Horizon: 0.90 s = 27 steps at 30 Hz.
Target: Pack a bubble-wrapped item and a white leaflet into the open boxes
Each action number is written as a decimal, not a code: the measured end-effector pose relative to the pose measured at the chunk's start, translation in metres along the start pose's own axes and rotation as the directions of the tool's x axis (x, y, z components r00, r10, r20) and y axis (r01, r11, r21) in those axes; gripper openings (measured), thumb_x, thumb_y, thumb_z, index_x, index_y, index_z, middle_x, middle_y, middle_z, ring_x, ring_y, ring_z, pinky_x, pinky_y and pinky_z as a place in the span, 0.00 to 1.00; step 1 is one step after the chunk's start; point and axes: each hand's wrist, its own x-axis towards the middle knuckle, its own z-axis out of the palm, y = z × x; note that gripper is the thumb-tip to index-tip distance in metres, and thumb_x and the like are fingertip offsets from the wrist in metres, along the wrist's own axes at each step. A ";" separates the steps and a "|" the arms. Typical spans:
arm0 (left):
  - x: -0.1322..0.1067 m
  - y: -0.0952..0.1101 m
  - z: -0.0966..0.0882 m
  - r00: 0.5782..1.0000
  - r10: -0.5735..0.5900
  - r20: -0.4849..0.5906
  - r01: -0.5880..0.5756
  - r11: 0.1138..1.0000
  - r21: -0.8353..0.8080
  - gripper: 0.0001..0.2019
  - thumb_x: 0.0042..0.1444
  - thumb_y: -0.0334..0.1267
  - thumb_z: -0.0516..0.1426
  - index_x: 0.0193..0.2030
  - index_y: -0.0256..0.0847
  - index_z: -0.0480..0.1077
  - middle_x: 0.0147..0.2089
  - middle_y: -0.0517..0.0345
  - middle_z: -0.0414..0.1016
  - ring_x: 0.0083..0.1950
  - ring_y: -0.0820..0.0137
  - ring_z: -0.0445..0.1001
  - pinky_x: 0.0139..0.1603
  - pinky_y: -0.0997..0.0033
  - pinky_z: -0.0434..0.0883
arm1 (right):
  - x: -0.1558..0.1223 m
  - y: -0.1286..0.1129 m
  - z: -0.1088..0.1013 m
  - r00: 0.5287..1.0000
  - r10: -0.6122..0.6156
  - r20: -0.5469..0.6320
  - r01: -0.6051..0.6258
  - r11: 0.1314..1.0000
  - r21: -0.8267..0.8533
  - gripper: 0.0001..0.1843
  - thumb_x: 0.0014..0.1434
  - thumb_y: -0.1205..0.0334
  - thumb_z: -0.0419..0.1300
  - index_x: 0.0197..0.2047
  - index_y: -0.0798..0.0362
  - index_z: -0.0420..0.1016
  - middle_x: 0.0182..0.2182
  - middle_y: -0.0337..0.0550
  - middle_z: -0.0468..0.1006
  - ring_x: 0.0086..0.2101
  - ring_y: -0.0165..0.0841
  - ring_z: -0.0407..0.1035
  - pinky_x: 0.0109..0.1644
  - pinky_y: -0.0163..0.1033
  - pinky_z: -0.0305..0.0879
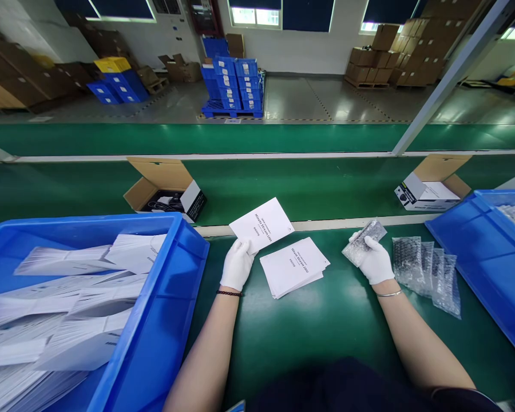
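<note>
My left hand [237, 264], in a white glove, is closed on the near edge of a white printed booklet [262, 224]. Just right of it, a small stack of matching booklets [295, 266] lies on the green work surface. My right hand [374, 260], also gloved, grips a bubble-wrap pouch [364, 242]; I cannot make out what is inside it. Beside that hand, several more bubble-wrap pouches [424, 272] lie overlapping in a row.
On the left stands a blue bin [193, 252] full of booklets. Another blue bin [463, 252] is at the right, with bubble-wrap inside. Across the bench sit two open cartons, one with black cables [167, 201], the other a white-sided carton [429, 194]. A slanted metal post [450, 74] rises at right.
</note>
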 end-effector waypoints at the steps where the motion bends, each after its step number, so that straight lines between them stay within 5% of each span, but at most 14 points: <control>1: 0.000 0.000 0.000 1.000 0.000 0.003 0.000 1.000 0.005 0.13 0.59 0.40 0.60 0.51 0.44 0.74 0.62 0.49 0.73 0.65 0.55 0.69 0.68 0.48 0.65 | 0.000 0.001 0.000 1.000 -0.008 0.002 0.008 1.000 -0.013 0.14 0.46 0.64 0.68 0.39 0.53 0.76 0.33 0.40 0.80 0.37 0.33 0.76 0.45 0.39 0.77; 14: 0.000 -0.002 -0.001 1.000 -0.014 -0.021 0.014 1.000 -0.025 0.13 0.59 0.37 0.59 0.51 0.44 0.74 0.62 0.49 0.73 0.63 0.58 0.71 0.63 0.56 0.70 | -0.005 0.007 0.003 0.994 -0.098 0.047 0.104 0.987 -0.124 0.18 0.44 0.63 0.72 0.40 0.55 0.76 0.36 0.45 0.79 0.39 0.37 0.76 0.49 0.43 0.75; 19: 0.000 0.001 0.002 1.000 -0.022 -0.018 0.021 0.998 -0.054 0.13 0.58 0.35 0.59 0.50 0.42 0.75 0.61 0.48 0.73 0.63 0.58 0.71 0.65 0.56 0.69 | -0.004 0.006 0.005 0.999 -0.019 -0.030 0.016 0.995 -0.103 0.15 0.49 0.62 0.69 0.41 0.53 0.77 0.35 0.42 0.80 0.36 0.34 0.76 0.44 0.40 0.77; 23: 0.001 0.000 0.002 1.000 -0.016 -0.010 0.015 0.994 -0.112 0.14 0.59 0.33 0.59 0.51 0.42 0.75 0.62 0.48 0.72 0.64 0.56 0.69 0.67 0.54 0.67 | -0.006 0.005 0.009 0.997 -0.014 -0.072 0.009 0.998 -0.063 0.15 0.52 0.63 0.68 0.45 0.49 0.75 0.40 0.41 0.81 0.41 0.35 0.77 0.49 0.43 0.77; 27: 0.001 0.002 0.003 0.999 -0.032 -0.013 0.029 0.976 -0.218 0.15 0.59 0.29 0.55 0.51 0.42 0.75 0.62 0.49 0.73 0.63 0.57 0.70 0.64 0.55 0.69 | -0.004 0.008 0.041 0.989 -0.125 0.083 0.146 0.925 -0.351 0.22 0.46 0.64 0.72 0.46 0.49 0.77 0.46 0.42 0.80 0.49 0.39 0.74 0.54 0.44 0.73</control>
